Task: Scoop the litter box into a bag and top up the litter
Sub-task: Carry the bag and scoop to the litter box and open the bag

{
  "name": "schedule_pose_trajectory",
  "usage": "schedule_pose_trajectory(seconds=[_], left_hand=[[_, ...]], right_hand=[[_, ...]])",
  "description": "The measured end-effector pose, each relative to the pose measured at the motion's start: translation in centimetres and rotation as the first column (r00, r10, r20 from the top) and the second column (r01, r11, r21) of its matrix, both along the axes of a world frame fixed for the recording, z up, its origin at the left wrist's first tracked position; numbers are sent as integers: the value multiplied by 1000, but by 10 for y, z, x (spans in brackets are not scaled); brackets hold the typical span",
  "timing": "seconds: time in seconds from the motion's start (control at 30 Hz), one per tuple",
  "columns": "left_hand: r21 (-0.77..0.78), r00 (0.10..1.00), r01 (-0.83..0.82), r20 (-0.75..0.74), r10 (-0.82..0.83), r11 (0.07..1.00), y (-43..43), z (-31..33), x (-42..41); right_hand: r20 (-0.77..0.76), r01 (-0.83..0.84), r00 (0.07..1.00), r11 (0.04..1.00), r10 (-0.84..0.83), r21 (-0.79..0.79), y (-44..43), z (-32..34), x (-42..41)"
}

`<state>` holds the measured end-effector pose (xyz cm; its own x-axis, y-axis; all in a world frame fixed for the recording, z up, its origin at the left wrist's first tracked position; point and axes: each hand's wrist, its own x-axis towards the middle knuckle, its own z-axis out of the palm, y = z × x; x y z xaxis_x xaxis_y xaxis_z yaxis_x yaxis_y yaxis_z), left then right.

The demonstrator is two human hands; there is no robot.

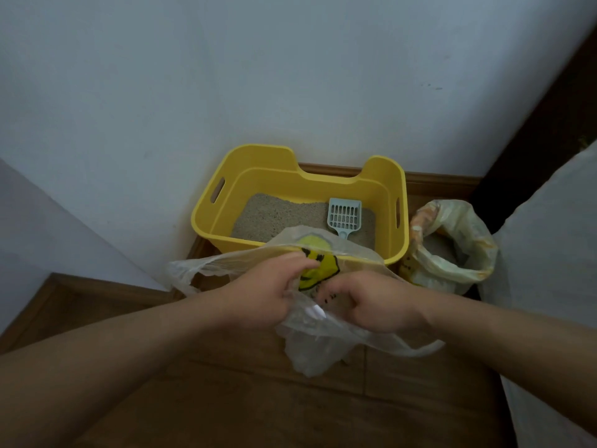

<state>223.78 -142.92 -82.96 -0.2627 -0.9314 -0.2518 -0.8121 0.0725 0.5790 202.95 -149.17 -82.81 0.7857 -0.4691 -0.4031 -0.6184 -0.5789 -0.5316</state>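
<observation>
Two hands: both are on the thin translucent plastic bag with a yellow smiley print [307,350], which hangs above the brown wooden floor [226,399] just in front of the litter box.
Left hand [258,295]: fingers curled, pinching the bag film beside the yellow print.
Right hand [378,305]: fingers curled into the film on the opposite side; thumb position cannot be told.
Bag, handling: judged very light, limp and slippery. The layers likely cling together and the film would tear under a sharp load.
Bag, hold points: the mouth edge or the loop handles. A grip on each side is needed to spread the opening, and one hand must keep the rim open while the other scoops.
Yellow plastic litter box with side handle slots [206,218]: stands against the pale wall [290,76]. Judged stiff, and heavy with fill.
Grey-beige granular litter [274,218]: covers the box bottom; no clumps can be made out.
Pale blue slotted plastic scoop [345,216]: lies on the litter at the right, with its handle towards the person and partly behind the bag. Judged rigid and light; take it by the handle.
Printed plastic litter sack with its top rolled down [465,227]: stands just right of the box, open, with grey litter inside. Judged heavy and floppy, so it needs support from below when pouring.
</observation>
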Motion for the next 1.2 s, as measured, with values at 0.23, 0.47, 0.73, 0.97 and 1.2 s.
schedule_pose_trajectory(seconds=[0.23,0.47,0.73,0.97,1.2], left_hand=[[151,990,9,-140,12,988,6,-5,5],[91,997,-75,30,73,993,9,-29,10],[219,985,-158,101,139,963,27,-58,32],[362,979,-203,68,192,910,27,-77,45],[222,986,-161,-14,169,962,25,-72,32]], right_hand=[[-202,-119,974,989,101,-82,-1,-7,-4],[-261,-117,962,986,82,-120,8,-19,-15],[-271,-135,958,982,96,-132,4,-39,-39],[-163,-82,984,992,66,-97,-5,-48,-51],[-135,-65,989,996,56,-62,-8,-58,-46]])
